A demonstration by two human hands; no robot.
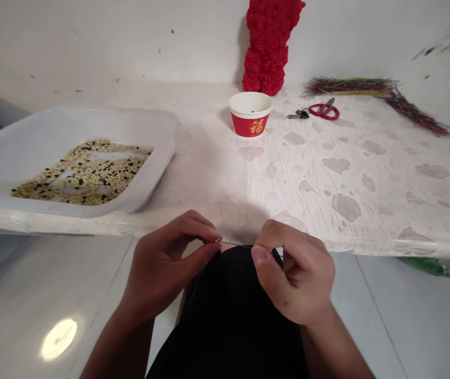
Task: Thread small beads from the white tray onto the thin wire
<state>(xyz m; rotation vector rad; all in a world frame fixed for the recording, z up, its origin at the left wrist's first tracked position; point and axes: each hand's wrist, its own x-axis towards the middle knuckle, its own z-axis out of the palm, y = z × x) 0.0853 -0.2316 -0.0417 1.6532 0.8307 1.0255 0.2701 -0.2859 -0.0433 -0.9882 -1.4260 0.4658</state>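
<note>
Your left hand and right hand are clenched, each pinching a thin dark strand with a small gold bead at its left end. It's held over your black lap, just off the counter's near edge. White tray at left.

Beige-and-black beads; red cup w/ gold char; white cloth w/ grey blotches

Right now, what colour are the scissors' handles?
The scissors' handles are red, best seen in the head view.
</note>
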